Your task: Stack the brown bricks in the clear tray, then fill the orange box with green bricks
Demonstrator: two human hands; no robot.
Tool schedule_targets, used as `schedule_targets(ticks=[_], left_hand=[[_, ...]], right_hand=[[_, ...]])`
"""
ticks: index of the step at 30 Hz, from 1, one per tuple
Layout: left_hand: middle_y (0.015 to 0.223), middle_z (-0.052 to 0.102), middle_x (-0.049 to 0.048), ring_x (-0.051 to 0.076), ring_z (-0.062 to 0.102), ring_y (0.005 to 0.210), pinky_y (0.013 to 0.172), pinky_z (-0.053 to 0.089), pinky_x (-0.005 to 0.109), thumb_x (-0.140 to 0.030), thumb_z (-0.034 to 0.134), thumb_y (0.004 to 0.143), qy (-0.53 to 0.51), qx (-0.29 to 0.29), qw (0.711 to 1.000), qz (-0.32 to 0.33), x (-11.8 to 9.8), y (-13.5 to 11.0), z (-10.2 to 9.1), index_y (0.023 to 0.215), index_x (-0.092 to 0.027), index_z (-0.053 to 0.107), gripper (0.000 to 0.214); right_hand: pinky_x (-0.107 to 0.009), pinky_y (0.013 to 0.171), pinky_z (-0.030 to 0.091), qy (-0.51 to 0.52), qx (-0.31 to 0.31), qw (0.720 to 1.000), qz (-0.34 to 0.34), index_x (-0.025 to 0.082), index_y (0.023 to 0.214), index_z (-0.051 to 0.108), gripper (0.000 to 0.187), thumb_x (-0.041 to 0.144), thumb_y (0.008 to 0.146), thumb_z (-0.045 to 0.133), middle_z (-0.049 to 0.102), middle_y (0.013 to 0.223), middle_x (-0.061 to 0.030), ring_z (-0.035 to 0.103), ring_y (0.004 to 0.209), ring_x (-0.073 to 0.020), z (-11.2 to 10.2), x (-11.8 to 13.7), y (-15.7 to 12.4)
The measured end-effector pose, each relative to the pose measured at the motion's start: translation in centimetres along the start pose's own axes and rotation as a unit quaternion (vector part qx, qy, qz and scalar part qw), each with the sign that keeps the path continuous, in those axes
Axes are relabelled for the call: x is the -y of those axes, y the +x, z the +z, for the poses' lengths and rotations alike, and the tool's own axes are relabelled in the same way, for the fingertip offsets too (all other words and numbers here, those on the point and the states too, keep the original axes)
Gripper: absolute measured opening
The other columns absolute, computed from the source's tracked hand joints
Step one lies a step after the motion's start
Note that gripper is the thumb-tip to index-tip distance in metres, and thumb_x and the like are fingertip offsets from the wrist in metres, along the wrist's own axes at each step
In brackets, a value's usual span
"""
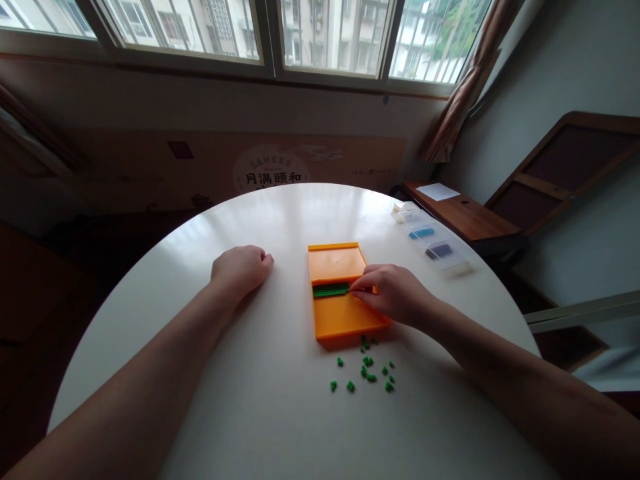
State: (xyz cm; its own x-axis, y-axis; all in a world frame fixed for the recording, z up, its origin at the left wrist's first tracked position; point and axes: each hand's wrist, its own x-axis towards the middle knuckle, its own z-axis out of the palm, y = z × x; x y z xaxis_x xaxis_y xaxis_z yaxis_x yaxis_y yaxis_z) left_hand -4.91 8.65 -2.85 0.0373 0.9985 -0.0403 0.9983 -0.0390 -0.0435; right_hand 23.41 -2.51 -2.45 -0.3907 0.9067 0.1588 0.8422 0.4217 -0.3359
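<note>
An orange plastic tray [334, 319] lies on the white round table, split by a raised bar into a far and a near section. Against that bar, in the near section, runs a row of small green pieces [330, 290]. My right hand [393, 291] reaches over the tray's right side, thumb and fingertips pinched at the right end of the row; whatever sits between them is too small or hidden to make out. Loose green pieces [367, 362], several of them, are scattered just in front of the tray. My left hand [241, 270] rests on the table left of the tray, closed in a loose fist.
Clear plastic boxes [453, 263] stand in a line at the table's right edge, with blue [421, 233] and dark contents. Beyond the table on the right is a wooden desk [463, 217] bearing a white paper [438, 192]. Windows line the far wall.
</note>
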Motion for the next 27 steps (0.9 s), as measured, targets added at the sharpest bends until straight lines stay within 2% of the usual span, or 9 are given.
schedule_targets(ticks=[20, 27], left_hand=[[0.096, 0.075, 0.0098, 0.03, 0.067, 0.087, 0.064, 0.048, 0.034, -0.05, 0.037, 0.082, -0.003, 0.007, 1.0, -0.009, 0.03, 0.42, 0.25, 0.083, -0.024, 0.073, 0.044], [0.098, 0.075, 0.0095, 0.031, 0.066, 0.089, 0.067, 0.049, 0.034, -0.051, 0.038, 0.082, -0.002, 0.003, 1.0, -0.012, 0.01, 0.37, 0.18, 0.086, -0.025, 0.074, 0.044]], right_hand=[[-0.025, 0.063, 0.041, -0.019, -0.011, 1.0, -0.003, 0.028, 0.09, 0.077, 0.017, 0.024, 0.086, 0.061, 0.072, 0.093, 0.0002, 0.064, 0.081, -0.0152, 0.25, 0.1, 0.0], [-0.025, 0.069, 0.045, -0.002, -0.031, 1.0, -0.002, 0.025, 0.092, 0.078, 0.017, 0.023, 0.087, 0.061, 0.072, 0.094, -0.002, 0.065, 0.08, -0.015, -0.48, 0.13, -0.07]])
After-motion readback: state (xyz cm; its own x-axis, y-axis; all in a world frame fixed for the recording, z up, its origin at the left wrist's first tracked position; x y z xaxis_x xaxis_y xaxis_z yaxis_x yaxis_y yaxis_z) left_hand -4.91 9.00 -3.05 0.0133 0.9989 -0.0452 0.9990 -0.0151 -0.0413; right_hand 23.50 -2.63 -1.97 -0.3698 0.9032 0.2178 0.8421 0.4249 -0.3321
